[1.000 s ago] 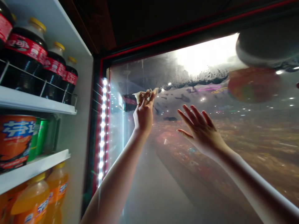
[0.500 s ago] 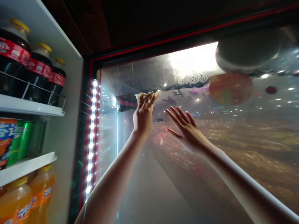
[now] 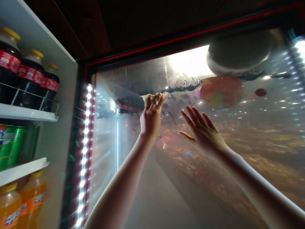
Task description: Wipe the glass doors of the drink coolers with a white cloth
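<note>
A fogged glass door (image 3: 152, 178) in a dark frame fills most of the view. High on the pane, my left hand (image 3: 152, 116) grips a crumpled pale tissue (image 3: 145, 99) and presses it to the glass, just under a wet streaked band. My right hand (image 3: 206, 132) is lower and to the right, fingers spread, palm towards the glass; it holds nothing. Whether that palm touches the pane I cannot tell. Reddish and dark round stickers (image 3: 221, 91) show on the glass beyond it.
Left of the door are fridge shelves (image 3: 28, 112) with cola bottles (image 3: 30, 71), green cans (image 3: 16, 144) and orange soda bottles (image 3: 33, 197). A strip of bright lights (image 3: 84, 149) runs down the door's left side. The dark frame (image 3: 152, 52) crosses above my hands.
The camera view has shifted to the right, so the shelves sit further left. Both hands appear slightly further right; the left keeps its hold on the tissue against the glass.
</note>
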`<state>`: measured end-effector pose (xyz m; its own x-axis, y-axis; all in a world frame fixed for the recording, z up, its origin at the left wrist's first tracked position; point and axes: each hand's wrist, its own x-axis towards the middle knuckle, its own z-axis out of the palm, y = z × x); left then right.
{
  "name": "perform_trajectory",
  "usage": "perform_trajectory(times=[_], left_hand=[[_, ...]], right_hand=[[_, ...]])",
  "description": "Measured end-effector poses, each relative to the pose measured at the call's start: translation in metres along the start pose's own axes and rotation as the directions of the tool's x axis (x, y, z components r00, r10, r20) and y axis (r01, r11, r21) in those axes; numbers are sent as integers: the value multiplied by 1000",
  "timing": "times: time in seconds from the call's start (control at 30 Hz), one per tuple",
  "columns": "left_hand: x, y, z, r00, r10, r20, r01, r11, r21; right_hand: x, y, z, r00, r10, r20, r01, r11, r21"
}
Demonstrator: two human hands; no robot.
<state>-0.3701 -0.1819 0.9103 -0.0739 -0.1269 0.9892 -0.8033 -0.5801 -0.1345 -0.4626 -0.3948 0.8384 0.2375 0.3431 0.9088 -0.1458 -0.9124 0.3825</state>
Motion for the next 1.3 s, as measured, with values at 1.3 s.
perform_trajectory(times=[1.3], left_hand=[[5, 60, 24, 998, -34, 44, 31, 998, 53]], right_hand=[[-25, 47, -4, 998, -11, -67, 13, 999, 32]])
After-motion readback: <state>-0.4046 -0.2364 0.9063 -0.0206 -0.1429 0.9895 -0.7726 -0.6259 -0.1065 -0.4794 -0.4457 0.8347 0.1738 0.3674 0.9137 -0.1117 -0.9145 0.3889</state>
